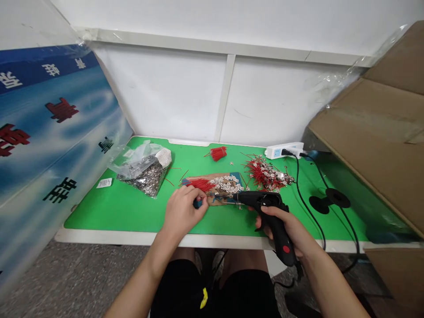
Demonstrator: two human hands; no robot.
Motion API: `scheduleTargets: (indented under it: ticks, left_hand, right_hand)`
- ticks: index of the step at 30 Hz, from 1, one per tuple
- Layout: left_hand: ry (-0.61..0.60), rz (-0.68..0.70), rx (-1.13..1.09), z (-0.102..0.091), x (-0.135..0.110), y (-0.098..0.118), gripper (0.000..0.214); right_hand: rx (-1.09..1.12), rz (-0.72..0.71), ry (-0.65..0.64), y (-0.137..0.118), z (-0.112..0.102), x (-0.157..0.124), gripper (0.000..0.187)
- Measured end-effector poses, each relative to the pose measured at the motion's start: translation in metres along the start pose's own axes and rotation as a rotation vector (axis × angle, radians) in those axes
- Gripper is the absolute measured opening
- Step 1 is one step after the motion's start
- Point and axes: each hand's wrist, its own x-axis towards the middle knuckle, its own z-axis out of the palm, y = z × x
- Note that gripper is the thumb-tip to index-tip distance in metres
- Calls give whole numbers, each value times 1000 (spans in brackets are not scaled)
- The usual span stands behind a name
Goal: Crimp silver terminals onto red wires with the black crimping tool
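My right hand is closed round the grip of a black soldering gun, whose thin tip points left at a cardboard piece on the green mat. On the cardboard lie a row of red wires and small silver metal parts. My left hand is pinched shut at the cardboard's near edge, on something small with a blue end that I cannot make out.
A clear bag of small metal parts lies at the mat's left. A bundle of red wires and a pile of wired parts sit behind. A white power strip, black cables and a cardboard box stand right.
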Motion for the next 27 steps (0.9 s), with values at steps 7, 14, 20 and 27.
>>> scheduleTargets:
  ticks: [7,14,20,27]
  left_hand:
    - [14,3,7,0,0,0,9]
    - [12,14,1,0,-1,-1,9]
    - [16,21,11,0,0,0,10]
    - [-5,21,-5,0,1,0,10]
  right_hand:
    - [6,-5,-7,1,-1,-1,47]
    - [25,-21,-20,0,1,0,46]
    - [32,-2,-14,0,-1,2,47]
    - [85,19,-44,-3,1,1,46]
